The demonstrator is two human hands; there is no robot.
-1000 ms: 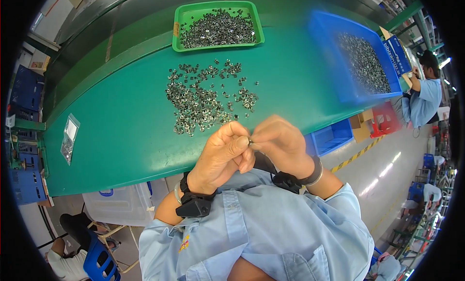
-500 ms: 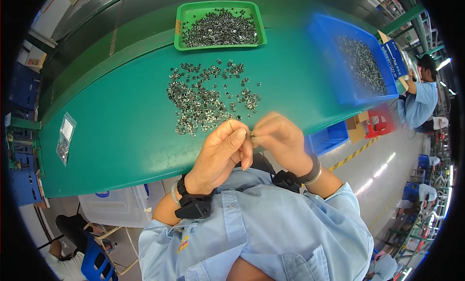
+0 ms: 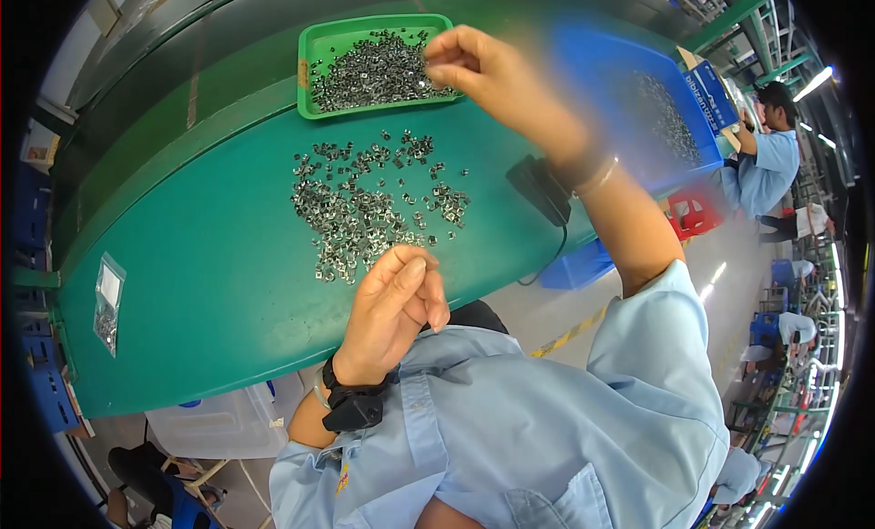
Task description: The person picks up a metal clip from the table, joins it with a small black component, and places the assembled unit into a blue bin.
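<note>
My right hand (image 3: 474, 64) hovers over the right rim of a green tray (image 3: 308, 90), its thumb and fingers curved with a gap between them and nothing visible in it. Inside the tray lies a heap of small, dark, shiny square metal parts (image 3: 374, 73). Close to my body, my left hand (image 3: 387, 310) is closed, thumb pressed against the curled fingers; whatever it may hold is hidden. Just beyond it, a loose spread of the same small metal parts (image 3: 351, 210) covers the middle of the green tabletop (image 3: 210, 256).
A blurred blue bin (image 3: 602, 82) with more small parts stands at the right. A clear plastic bag (image 3: 108, 301) lies at the left. Beyond the table's right edge are a red stool (image 3: 691, 212) and a person in light blue (image 3: 775, 164). A translucent box (image 3: 219, 424) sits below the near edge.
My right hand has left my left hand and reached forward and up to the green tray. My left hand stays near the table's front edge, its thumb still against the fingers.
</note>
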